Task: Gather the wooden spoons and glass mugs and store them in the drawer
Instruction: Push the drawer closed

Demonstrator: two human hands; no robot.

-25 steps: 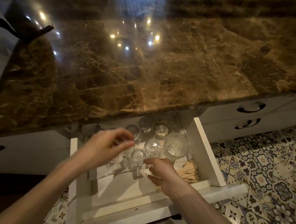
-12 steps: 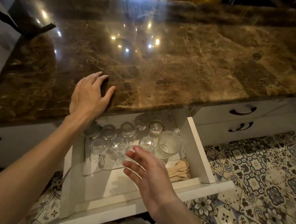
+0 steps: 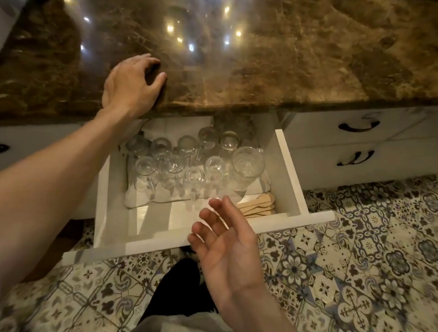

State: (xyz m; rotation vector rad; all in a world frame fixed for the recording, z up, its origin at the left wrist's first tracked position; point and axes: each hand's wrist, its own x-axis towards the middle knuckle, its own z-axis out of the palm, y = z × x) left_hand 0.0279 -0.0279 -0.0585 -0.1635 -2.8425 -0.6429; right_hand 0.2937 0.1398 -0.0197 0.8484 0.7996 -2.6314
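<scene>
Below the near edge of the polished brown marble table (image 3: pixel 269 54), the white wooden drawer (image 3: pixel 292 169) stands pulled fully open, and we see the clear glass mugs (image 3: pixel 182 159) standing in two rows on a pale liner in its far half, with a larger clear glass jug (image 3: pixel 248 167) at their right end. The pale wooden spoons (image 3: pixel 257 206) lie stacked flat in the near right corner, just beside the jug. A second ago both our hands were down among the glassware; since then the left hand (image 3: pixel 131 85) has risen out of the drawer and now rests on the table edge, fingers curled against the stone and holding nothing. The right hand (image 3: pixel 228 252) has drawn back toward us and hovers over the drawer's near front panel, palm up, fingers (image 3: pixel 217 202) loosely spread and empty. The table itself shows no mugs or spoons in the part we can see. We judge from this that the gathering is finished and everything is stowed. What remains, it seems to us, is only to push the drawer shut, and gently, since the mugs stand close together and could knock against one another. The patterned blue-and-white tiled floor (image 3: pixel 360 262) shows beneath.
</scene>
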